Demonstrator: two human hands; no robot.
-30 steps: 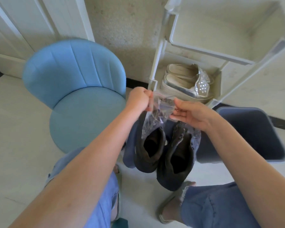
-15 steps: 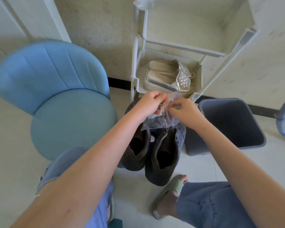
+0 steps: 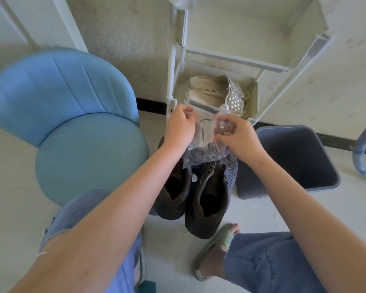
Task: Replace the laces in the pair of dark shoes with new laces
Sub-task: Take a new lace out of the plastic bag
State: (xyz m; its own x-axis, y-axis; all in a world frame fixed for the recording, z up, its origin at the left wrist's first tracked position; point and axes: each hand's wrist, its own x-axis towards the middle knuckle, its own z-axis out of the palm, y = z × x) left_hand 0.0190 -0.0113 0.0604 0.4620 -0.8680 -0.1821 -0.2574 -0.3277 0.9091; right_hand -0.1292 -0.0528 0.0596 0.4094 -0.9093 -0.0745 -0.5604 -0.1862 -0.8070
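**Clear plastic bag pinched between both your hands, over the dark shoes**

You hold the bag in the air at the middle of the view, its mouth toward twelve o'clock. The new laces sit as a dark bunch in its lower end at six o'clock. That lower end hangs just over the toes of the dark shoes and hides them.

Your left hand is at nine o'clock of the bag. Its fingers are curled in and its fingertips pinch the bag's upper left edge. Your right hand is at three o'clock of the bag. Its fingers are bent and grip the crumpled upper right corner, where the plastic bunches against your fingertips. The laces lie below both grips, apart from your fingers.

Both backs of the hands face the camera. Your left forearm comes in from seven o'clock and your right from five o'clock, so they converge on the bag.

The dark shoes stand side by side on the floor, heels toward you and openings up. A blue chair stands at nine o'clock of them and a grey bin just beside them at three o'clock. At twelve o'clock stands a shelf rack with pale shoes on its lower tier. Your foot in a sandal rests at five o'clock of the shoes.
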